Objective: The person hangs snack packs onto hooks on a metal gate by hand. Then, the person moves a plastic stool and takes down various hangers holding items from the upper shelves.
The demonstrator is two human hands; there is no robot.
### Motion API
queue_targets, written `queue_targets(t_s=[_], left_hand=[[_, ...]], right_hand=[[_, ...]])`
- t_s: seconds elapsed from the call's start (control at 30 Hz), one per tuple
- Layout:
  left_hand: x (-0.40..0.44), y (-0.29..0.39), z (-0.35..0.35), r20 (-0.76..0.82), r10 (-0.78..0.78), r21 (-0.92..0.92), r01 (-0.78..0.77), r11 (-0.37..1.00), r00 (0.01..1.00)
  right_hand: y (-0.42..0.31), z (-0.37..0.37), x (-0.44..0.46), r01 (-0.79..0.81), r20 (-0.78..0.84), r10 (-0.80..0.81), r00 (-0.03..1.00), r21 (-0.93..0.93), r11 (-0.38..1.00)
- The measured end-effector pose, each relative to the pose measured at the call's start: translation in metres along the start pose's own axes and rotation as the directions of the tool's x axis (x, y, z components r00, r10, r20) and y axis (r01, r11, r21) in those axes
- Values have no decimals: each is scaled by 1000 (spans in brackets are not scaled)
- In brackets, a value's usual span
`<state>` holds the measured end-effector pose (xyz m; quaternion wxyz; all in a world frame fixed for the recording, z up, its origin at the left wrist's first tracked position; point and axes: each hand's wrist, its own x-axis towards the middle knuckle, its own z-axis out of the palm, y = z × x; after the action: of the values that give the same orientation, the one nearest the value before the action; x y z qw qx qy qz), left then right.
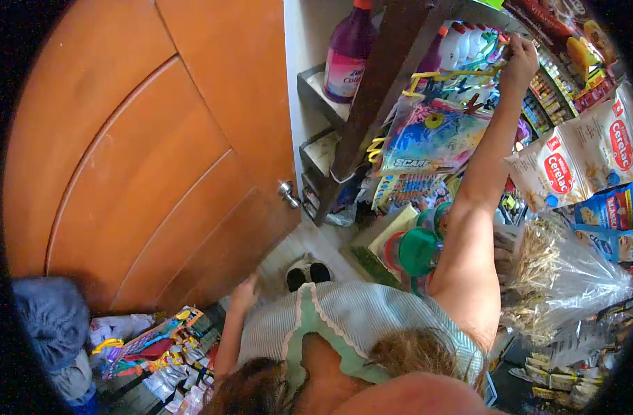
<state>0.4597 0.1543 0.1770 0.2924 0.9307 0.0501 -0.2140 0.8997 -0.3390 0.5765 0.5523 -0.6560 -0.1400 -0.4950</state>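
My right hand is raised at the upper right, its fingers closed at a yellow hanger; what is between the fingertips is too small to tell. Below the hanger, clothespins hold colourful packets, one a blue printed pack marked SCARF. Cerelac packs hang to the right of my forearm. My left hand is low at the left, near the wooden door, blurred, with its fingers not clearly visible.
The orange-brown door with a round knob fills the left. A purple bottle stands on a shelf. Jars with a green lid are below. Small goods lie at lower left.
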Motion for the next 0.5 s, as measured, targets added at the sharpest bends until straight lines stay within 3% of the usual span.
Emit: queue_targets(t_s=[0.1,0.13,0.17,0.23,0.33,0.37,0.43,0.47,0.5], left_hand=[[2,8,7,-22,57,126,-54,991,998],[5,12,7,4,96,79,-96,992,995],[10,19,4,31,135,32,-136,990,990],[14,56,-16,156,-17,22,14,1000,988],[27,59,-5,-23,306,83,-303,949,952],[34,61,-3,-31,340,84,-336,938,940],[45,65,1,-41,404,84,-400,913,914],[48,75,-4,-43,427,73,-423,903,903],[52,85,-8,-49,449,63,-446,893,892]], right_hand=[[29,-33,16,13,-104,-13,994,2,1000],[25,-38,10,7,-143,-11,990,-28,1000],[16,-41,4,-92,-168,118,979,156,983],[12,-60,3,-80,-141,91,986,76,994],[16,-70,-2,-79,-108,105,989,222,972],[15,-71,-5,-101,-84,132,988,303,948],[5,-67,-18,-37,-23,38,999,56,998],[11,-73,-19,149,122,-128,984,-180,972],[16,-79,-19,384,269,-297,916,-383,840]])
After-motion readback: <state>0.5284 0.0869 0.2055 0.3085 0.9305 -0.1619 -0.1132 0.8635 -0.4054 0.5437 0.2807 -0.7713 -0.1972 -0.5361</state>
